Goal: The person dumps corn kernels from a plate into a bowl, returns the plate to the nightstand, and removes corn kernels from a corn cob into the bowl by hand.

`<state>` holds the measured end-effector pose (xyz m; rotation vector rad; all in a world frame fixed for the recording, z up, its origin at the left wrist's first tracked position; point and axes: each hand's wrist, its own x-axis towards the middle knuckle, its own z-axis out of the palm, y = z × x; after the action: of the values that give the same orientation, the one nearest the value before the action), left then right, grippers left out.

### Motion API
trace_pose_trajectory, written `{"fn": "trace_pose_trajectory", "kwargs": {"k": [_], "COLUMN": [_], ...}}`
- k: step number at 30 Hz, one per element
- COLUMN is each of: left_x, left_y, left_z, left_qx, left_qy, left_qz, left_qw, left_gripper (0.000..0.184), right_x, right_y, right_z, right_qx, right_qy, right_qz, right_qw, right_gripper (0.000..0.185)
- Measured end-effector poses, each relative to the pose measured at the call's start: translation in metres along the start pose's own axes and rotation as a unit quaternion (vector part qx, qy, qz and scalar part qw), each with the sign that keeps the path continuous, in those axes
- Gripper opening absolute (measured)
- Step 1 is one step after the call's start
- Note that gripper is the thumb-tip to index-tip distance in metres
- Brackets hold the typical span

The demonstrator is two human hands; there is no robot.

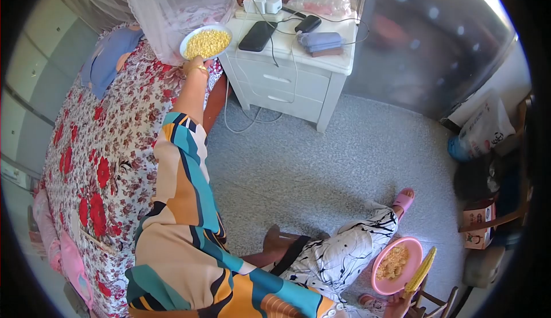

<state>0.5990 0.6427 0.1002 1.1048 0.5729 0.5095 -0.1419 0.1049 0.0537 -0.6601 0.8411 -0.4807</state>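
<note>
Head cam, biggest 1st: grey floor (pixel 258 174) ahead, bed (pixel 100 125) w/ floral cover along my L side, then white cabinet (pixel 310 82) w/ drawers by its far end, phone (pixel 258 35) on top.

Pink basin (pixel 414 263) sits on the floor, low on my R, w/ yellowish-tan bits (pixel 393 262) in it; too small to tell if they're grains, chaff or both.

White bowl (pixel 183 43) is out at the end of my L arm, nr the cabinet corner at the bed's edge. My left hand (pixel 196 64) grips it at the near rim; can't tell if anything's under it.

Corn cob (pixel 422 269) juts up beside the basin's rim from my right hand (pixel 396 305), whose fingers look closed round its lower end, tho that's partly cut by the frame. Cob looks full of grain along the side I see, so I'd call this one not done.

Smallest: loose kernels (pixel 208 42) heaped across the bowl, so a fair amt is prob. already off. Any more cobs left? Can't see any, so can't say total %.
</note>
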Motion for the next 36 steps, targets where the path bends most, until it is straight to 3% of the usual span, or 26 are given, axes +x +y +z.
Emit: {"fn": "trace_pose_trajectory", "kwargs": {"k": [2,5,9,12,16,19,21,25,26,28,33,35,36], "left_x": [0.014,0.02,0.043,0.079,0.086,0.071,0.049,-0.035,-0.069,-0.237,-0.523,-0.612,-0.644], "left_y": [-0.018,-0.007,-0.018,-0.028,-0.052,-0.083,-0.112,-0.176,-0.189,-0.191,-0.175,-0.165,-0.166], "left_z": [0.011,0.016,0.033,0.049,0.066,0.051,0.034,0.002,-0.005,-0.006,-0.012,-0.029,-0.036], "left_qx": [-0.016,0.0,0.01,0.054,0.042,0.079,0.115,0.194,0.228,0.328,0.301,0.274,0.241], "left_qy": [-0.034,-0.084,-0.149,-0.228,-0.208,-0.236,-0.263,-0.343,-0.369,-0.396,-0.698,-0.754,-0.793], "left_qz": [-0.024,-0.041,-0.098,-0.104,-0.13,-0.113,-0.115,-0.108,-0.102,-0.101,-0.122,-0.244,-0.309], "left_qw": [0.999,0.996,0.984,0.967,0.969,0.962,0.951,0.913,0.895,0.852,0.638,0.545,0.466], "left_gripper": [0.045,0.043,0.033,0.03,0.034,0.026,0.021,0.011,0.009,0.029,0.034,0.035,0.043], "right_x": [-0.006,-0.005,-0.018,-0.016,-0.024,-0.023,-0.023,-0.02,-0.022,-0.021,-0.03,-0.031,-0.032], "right_y": [0.0,0.007,0.009,0.019,0.025,0.026,0.028,0.028,0.027,0.023,0.02,0.026,0.027], "right_z": [-0.005,-0.009,0.022,0.021,0.03,0.025,0.024,0.008,0.005,-0.002,-0.009,-0.015,-0.018], "right_qx": [0.002,-0.053,-0.078,-0.042,-0.085,-0.04,-0.029,-0.004,-0.004,-0.012,-0.005,0.006,0.011], "right_qy": [-0.03,0.079,0.071,0.055,0.07,0.054,0.126,0.064,0.058,0.032,-0.019,-0.044,-0.057], "right_qz": [0.008,-0.001,-0.011,-0.023,-0.06,-0.056,-0.053,-0.044,-0.037,-0.039,-0.054,-0.065,-0.07], "right_qw": [1.0,0.995,0.994,0.997,0.992,0.996,0.99,0.997,0.998,0.999,0.998,0.997,0.996], "right_gripper": [0.038,0.043,0.054,0.031,0.033,0.027,0.024,0.03,0.03,0.031,0.033,0.034,0.035]}}
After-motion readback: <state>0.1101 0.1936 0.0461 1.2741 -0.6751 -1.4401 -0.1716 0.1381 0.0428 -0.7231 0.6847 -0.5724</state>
